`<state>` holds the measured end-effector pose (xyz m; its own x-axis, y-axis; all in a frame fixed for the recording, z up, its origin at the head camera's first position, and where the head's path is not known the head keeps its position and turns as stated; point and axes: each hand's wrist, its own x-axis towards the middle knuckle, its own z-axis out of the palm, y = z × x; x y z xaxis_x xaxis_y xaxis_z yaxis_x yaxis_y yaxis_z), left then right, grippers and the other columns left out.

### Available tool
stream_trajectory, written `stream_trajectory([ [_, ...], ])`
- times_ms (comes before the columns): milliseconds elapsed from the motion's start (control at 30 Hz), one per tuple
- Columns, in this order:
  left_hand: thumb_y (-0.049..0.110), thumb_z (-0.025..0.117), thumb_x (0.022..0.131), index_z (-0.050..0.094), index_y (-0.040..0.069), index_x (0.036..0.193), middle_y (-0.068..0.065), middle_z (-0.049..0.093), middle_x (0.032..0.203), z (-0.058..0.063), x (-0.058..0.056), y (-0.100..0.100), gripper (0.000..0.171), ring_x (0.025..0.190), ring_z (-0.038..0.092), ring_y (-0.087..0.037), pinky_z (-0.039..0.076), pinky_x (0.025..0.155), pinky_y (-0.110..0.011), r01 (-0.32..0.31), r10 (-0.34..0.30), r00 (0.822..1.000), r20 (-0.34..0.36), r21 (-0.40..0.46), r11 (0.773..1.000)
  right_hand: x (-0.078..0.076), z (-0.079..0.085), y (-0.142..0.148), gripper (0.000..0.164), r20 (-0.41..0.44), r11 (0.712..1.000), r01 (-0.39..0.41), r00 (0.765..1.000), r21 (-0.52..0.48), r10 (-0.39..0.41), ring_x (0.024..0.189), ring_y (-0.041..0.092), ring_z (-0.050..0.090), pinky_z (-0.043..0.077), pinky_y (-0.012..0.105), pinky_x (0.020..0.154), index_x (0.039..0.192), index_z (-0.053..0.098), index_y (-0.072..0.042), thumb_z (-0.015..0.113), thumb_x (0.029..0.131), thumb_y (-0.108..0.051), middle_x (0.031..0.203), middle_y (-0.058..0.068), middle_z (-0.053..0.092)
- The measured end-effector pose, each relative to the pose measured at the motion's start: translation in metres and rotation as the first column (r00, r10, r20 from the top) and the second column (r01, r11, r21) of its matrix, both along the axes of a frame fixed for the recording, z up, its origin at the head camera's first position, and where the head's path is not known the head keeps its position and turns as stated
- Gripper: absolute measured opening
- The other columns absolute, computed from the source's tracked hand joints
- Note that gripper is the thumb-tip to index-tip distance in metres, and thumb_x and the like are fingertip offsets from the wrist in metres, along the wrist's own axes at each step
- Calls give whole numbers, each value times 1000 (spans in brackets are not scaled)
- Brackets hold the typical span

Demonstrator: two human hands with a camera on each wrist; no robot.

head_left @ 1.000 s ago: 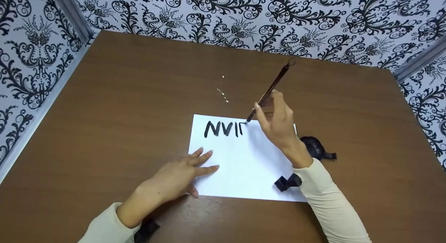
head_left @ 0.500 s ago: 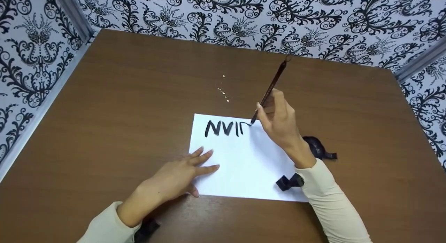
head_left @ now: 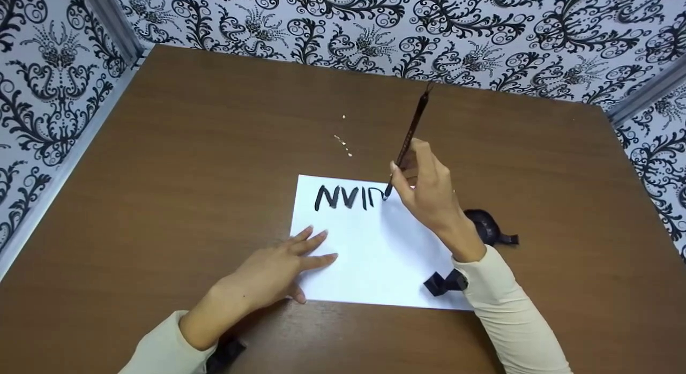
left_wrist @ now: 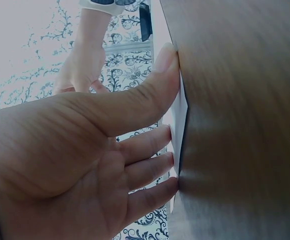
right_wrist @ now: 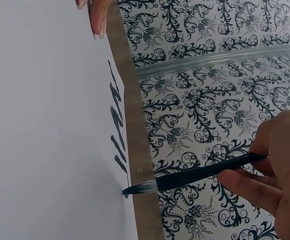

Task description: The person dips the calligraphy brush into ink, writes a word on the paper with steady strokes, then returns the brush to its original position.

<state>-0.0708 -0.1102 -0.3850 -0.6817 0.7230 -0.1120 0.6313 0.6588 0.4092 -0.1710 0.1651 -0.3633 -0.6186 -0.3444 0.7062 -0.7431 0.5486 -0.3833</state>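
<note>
My right hand (head_left: 429,192) pinches a dark-handled paintbrush (head_left: 411,130) between thumb and fingers. In the right wrist view the brush's pale bristles (right_wrist: 142,188) end in a black tip that touches the paper. Black painted letters (head_left: 343,198) run along the upper part of the white sheet of paper (head_left: 364,256), ending at the brush tip in a curved stroke. My left hand (head_left: 273,272) rests with spread fingers on the sheet's left side. From the left wrist view, the left thumb (left_wrist: 150,95) and fingertips press at the paper's edge by the table.
A black rounded object with a short spout-like end (head_left: 482,226) lies right of the paper, partly behind my right wrist. Small whitish specks (head_left: 343,143) mark the brown table (head_left: 214,127). Patterned black-and-white panels (head_left: 370,36) stand behind and at both sides.
The brush tip has moved slightly right and then down, extending the last letter with a curved stroke. The brush handle stands more upright. My left hand has stayed in place.
</note>
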Motion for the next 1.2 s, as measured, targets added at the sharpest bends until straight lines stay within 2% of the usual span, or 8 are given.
stream_trajectory([
  [300, 35, 73, 71, 49, 21, 142, -11, 29, 153, 0, 0, 1, 76, 140, 25, -33, 53, 78, -47, -1, 1, 1000, -6, -1, 1000, 4, 1, -5, 29, 9, 999, -35, 999, 3, 35, 74, 16, 64, 52, 20, 59, 113, 46, 3, 61, 88, 0, 86, 12, 58],
  [467, 38, 71, 72, 49, 20, 142, -12, 29, 153, 0, 0, 1, 75, 140, 24, -33, 50, 84, -52, 0, 0, 1000, -7, 6, 1000, 6, 2, -9, 29, 2, 999, -47, 999, 5, 47, 74, 17, 64, 52, 21, 59, 113, 47, 3, 62, 88, 0, 86, 12, 58],
  [700, 38, 70, 71, 50, 19, 141, -12, 29, 153, 0, -1, 1, 75, 140, 25, -33, 55, 70, -41, -4, 4, 1000, -2, 11, 1000, 7, 1, -12, 32, 1, 998, -59, 998, 4, 59, 73, 16, 64, 53, 21, 59, 116, 47, 4, 62, 88, 0, 87, 12, 58],
  [900, 36, 72, 71, 50, 19, 141, -11, 29, 153, 0, -1, 1, 75, 140, 25, -33, 55, 61, -35, -6, 6, 1000, 4, 16, 1000, 9, 1, -13, 33, 2, 998, -62, 998, 13, 62, 74, 17, 65, 53, 21, 58, 117, 47, 4, 62, 88, 2, 87, 12, 58],
  [1067, 37, 72, 70, 50, 19, 141, -12, 29, 153, 0, -1, 1, 75, 139, 26, -34, 55, 62, -36, -3, 3, 1000, -9, 18, 1000, 9, 6, -10, 31, -16, 998, -55, 998, -33, 55, 73, 17, 65, 53, 20, 59, 114, 48, 4, 63, 86, 3, 85, 11, 59],
  [1200, 39, 70, 71, 50, 19, 141, -12, 29, 153, -1, 1, -1, 76, 140, 25, -34, 53, 57, -33, -2, 2, 1000, 2, 28, 1000, 11, 9, -5, 31, -38, 996, -33, 999, -78, 30, 73, 17, 67, 52, 17, 60, 112, 49, 4, 64, 85, 3, 85, 12, 61],
])
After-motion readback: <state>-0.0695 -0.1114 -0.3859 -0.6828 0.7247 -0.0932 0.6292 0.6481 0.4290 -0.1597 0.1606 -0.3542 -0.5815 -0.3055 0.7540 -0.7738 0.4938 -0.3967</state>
